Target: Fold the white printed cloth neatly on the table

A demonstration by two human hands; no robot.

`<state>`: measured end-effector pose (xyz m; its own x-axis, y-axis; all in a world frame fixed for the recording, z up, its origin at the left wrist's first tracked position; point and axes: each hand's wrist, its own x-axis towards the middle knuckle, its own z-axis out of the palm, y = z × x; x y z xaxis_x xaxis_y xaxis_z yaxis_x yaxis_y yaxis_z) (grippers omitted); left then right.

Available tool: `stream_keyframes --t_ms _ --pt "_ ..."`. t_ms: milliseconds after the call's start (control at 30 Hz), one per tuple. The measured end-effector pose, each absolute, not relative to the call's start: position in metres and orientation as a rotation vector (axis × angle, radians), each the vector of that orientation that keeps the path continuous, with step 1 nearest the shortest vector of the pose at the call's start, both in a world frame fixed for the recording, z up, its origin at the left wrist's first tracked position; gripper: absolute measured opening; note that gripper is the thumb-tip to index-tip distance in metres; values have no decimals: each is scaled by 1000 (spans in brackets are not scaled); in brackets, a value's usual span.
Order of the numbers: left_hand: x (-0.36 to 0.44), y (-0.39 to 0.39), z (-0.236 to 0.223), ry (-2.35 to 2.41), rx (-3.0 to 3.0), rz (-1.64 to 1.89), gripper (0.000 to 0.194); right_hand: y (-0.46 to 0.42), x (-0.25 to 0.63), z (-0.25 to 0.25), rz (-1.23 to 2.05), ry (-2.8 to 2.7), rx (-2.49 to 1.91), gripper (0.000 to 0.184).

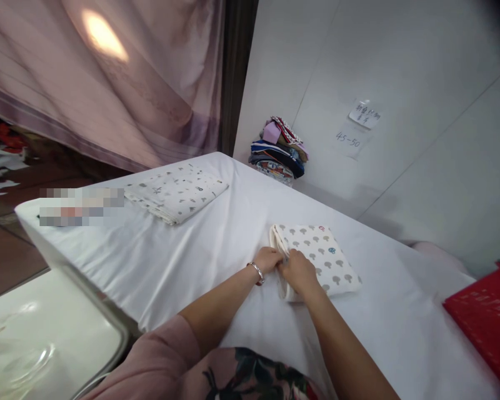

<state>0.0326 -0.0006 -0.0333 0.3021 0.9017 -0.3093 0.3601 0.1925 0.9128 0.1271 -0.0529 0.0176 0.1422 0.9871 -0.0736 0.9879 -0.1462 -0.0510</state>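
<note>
A folded white cloth (331,258) printed with grey mushroom shapes lies on the white-covered table, close to its right side. Both hands meet at its left, folded edge. My left hand (267,259), with a silver bracelet at the wrist, is closed on that edge. Beside it my right hand (299,272) rests over the cloth with its fingers curled in at the same edge. The exact fingertip grip is partly hidden between the layers. Another folded white cloth (183,191) with small dark prints lies farther off to the left, apart from both hands.
The white tabletop (233,239) runs along a pale wall (383,183) with paper notes. A stack of folded clothes (279,150) stands beyond the far edge. A red bag (485,319) is at the right. At lower left is a white surface (62,328); a pink curtain (150,83) hangs behind.
</note>
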Motion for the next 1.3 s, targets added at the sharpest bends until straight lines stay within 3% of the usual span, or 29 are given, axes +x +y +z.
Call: stream_keyframes --t_ms 567,1300 --pt "11 11 -18 1472 1566 532 20 -48 149 9 -248 2121 2546 9" --pt "31 2 -30 1250 1554 476 17 -51 143 12 -215 2145 2464 14"
